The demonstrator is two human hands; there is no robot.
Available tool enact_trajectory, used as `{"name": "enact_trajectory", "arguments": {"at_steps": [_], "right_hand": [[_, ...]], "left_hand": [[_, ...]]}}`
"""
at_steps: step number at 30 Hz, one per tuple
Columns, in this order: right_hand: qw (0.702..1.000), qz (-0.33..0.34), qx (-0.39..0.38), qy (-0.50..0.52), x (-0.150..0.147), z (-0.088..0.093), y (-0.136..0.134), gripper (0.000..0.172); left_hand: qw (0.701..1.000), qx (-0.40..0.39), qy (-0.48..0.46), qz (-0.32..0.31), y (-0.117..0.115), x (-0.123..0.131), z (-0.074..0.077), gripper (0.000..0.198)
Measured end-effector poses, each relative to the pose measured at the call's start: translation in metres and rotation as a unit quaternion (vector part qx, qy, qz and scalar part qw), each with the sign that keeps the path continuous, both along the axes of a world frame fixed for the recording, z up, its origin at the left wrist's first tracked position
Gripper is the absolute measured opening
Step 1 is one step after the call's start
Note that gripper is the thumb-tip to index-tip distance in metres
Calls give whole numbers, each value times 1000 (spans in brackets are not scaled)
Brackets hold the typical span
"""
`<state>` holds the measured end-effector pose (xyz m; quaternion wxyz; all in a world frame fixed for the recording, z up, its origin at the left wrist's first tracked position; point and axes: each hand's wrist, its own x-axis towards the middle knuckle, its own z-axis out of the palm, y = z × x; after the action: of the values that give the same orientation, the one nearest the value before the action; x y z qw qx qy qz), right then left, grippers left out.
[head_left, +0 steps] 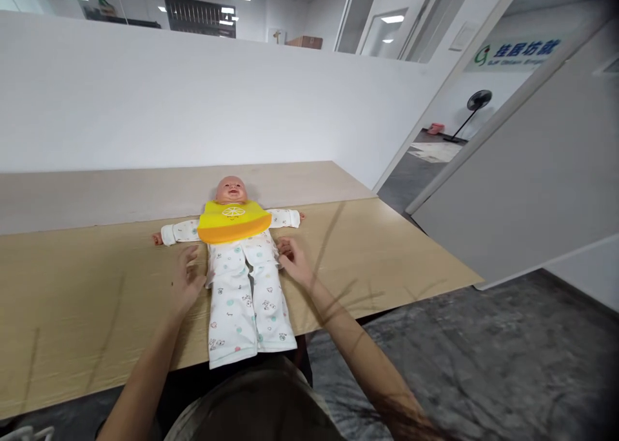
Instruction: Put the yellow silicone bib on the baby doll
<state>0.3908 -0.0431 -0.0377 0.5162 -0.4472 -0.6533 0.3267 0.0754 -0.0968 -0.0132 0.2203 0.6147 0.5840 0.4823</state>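
Note:
A baby doll (231,189) lies on its back on the wooden table (396,260), arms spread. It wears a white printed suit (244,286) and a yellow bib (233,222) over its chest. My left hand (189,276) rests beside the doll's waist on the left, fingers stretched and touching the edge of the suit. At the doll's right side, my right hand (293,258) has its fingers curled and pinching the cloth at the waist. The trouser legs reach the table's front edge.
A white partition wall (193,99) stands behind the table. To the right, a grey floor (483,351), a slanted white panel (532,189) and a standing fan (476,106) far back.

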Motion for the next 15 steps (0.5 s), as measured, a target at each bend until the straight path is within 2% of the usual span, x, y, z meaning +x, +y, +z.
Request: {"name": "enact_trajectory", "arguments": {"at_steps": [3, 5, 8, 11, 15], "right_hand": [[997, 55, 19, -47, 5, -10, -15, 61], [995, 70, 26, -62, 5, -15, -19, 66], [997, 12, 20, -70, 1, -19, -17, 54], [988, -50, 13, -143, -6, -10, -16, 40], [935, -106, -43, -337, -13, 13, -24, 24]], "left_hand": [[994, 51, 80, -48, -18, -2, -12, 78], [988, 55, 139, -36, -23, 1, -13, 75], [976, 37, 211, 26, -22, 11, -7, 61], [946, -26, 312, 87, -20, 21, 3, 45], [904, -108, 398, 117, -21, 28, 10, 29]]}}
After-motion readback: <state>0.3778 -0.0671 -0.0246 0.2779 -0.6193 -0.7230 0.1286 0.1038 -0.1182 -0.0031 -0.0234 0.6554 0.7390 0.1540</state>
